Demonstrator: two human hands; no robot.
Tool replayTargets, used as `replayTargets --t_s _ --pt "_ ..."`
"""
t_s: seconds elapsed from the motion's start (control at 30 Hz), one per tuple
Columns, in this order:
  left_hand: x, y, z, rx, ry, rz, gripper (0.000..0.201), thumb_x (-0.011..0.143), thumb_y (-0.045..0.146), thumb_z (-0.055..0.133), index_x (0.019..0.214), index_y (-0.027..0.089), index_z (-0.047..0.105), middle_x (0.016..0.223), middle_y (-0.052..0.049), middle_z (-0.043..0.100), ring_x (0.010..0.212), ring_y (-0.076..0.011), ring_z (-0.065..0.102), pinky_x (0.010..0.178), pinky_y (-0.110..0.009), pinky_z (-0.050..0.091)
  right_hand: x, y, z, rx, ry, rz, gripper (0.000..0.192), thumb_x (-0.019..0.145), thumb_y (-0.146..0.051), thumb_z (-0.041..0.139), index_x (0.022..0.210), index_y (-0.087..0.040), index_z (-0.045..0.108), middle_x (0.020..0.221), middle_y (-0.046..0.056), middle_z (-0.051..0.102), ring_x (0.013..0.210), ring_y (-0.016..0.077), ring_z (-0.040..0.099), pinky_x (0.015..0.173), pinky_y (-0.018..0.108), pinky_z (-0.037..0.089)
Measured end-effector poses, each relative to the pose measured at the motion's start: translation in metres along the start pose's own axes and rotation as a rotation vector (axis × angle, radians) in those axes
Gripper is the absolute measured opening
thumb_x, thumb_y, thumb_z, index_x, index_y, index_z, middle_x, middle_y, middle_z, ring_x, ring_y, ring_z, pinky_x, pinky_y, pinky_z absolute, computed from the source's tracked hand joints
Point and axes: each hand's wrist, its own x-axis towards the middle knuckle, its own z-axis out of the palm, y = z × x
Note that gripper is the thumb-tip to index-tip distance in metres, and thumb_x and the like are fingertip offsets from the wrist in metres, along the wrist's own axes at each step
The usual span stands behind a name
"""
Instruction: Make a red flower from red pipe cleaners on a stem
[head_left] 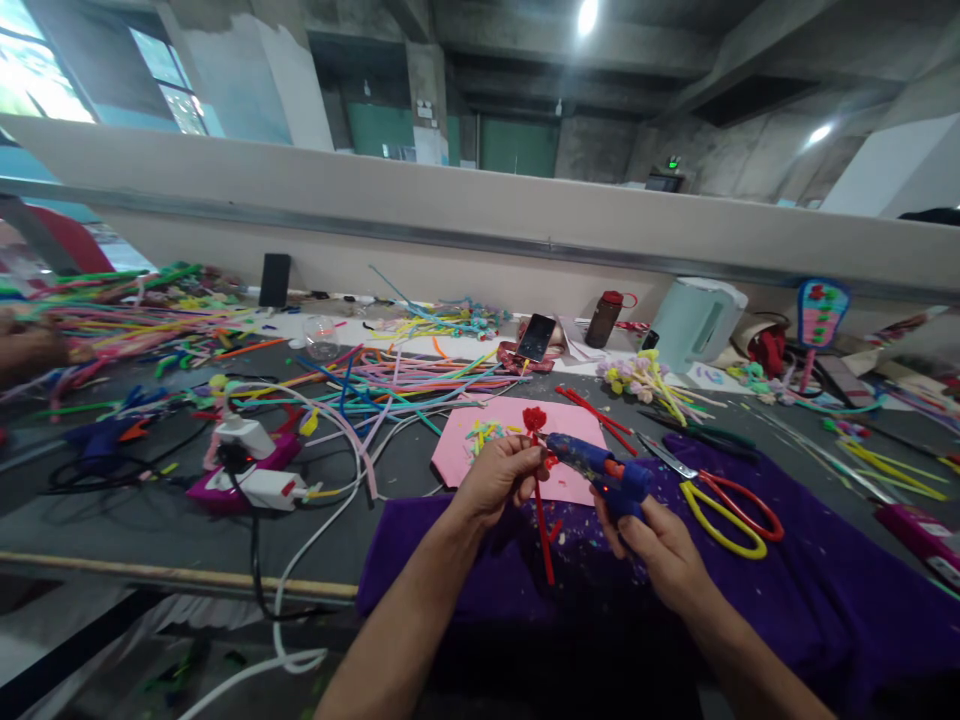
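My left hand (504, 478) pinches the stem of a red pipe-cleaner flower (535, 418), whose fuzzy head stands above my fingers and whose stem (543, 535) hangs below them. My right hand (651, 540) is wrapped round a blue hot glue gun (600, 462). The gun's nozzle points left, close to the flower just under its head; whether it touches cannot be told. Beneath both lies a pink sheet (457, 462) with short cut pieces of pipe cleaner (489, 436) and red bits on it. A purple cloth (420, 545) covers the table's front edge.
Scissors (724, 505) with red and yellow handles lie right of my right hand. Red pipe cleaners (596, 418) rest behind the pink sheet. A power strip (259, 470) with cables sits left. Further back are a phone (537, 338), a bottle (604, 318) and a kettle (694, 320). Another person's hand (30, 345) shows far left.
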Motion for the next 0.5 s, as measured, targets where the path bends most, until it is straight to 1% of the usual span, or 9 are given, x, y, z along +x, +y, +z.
replayTargets --t_s 0.2,0.3,0.4,0.5 --pt "0.0001 -0.0008 -0.0006 -0.013 -0.018 0.006 0.028 0.069 0.037 0.061 0.06 0.011 0.055 0.041 0.004 0.05 0.025 -0.0021 0.034 0.028 -0.016 0.019 0.0008 0.0013 -0.0016 0.005 0.007 0.021 0.027 0.085 -0.039 0.038 0.079 -0.015 0.051 0.058 -0.001 0.047 0.051 0.011 0.04 0.051 0.025 0.032" --pt "0.0004 -0.001 -0.0012 0.001 -0.016 -0.003 0.029 0.069 0.037 0.061 0.06 0.011 0.055 0.041 0.004 0.05 0.025 -0.002 0.034 0.028 -0.016 0.02 0.0012 0.0005 -0.0023 -0.009 -0.005 0.016 0.027 0.085 -0.038 0.039 0.077 -0.016 0.051 0.057 -0.001 0.047 0.052 0.0115 0.041 0.052 0.026 0.032" --pt "0.0006 -0.0009 -0.0013 0.007 -0.018 -0.002 0.028 0.07 0.037 0.06 0.06 0.011 0.054 0.04 0.004 0.049 0.025 -0.002 0.034 0.028 -0.016 0.02 0.0013 -0.0003 -0.0024 -0.018 -0.015 0.005 0.026 0.085 -0.037 0.038 0.079 -0.016 0.051 0.058 -0.001 0.047 0.054 0.0119 0.042 0.054 0.026 0.032" --pt "0.0006 -0.0005 -0.001 0.001 -0.014 0.005 0.028 0.069 0.036 0.061 0.061 0.011 0.054 0.046 0.003 0.054 0.026 -0.0018 0.035 0.028 -0.016 0.02 0.0021 0.0 -0.0011 -0.012 -0.009 0.012 0.025 0.085 -0.037 0.038 0.08 -0.016 0.051 0.058 -0.001 0.047 0.053 0.0115 0.041 0.053 0.026 0.032"
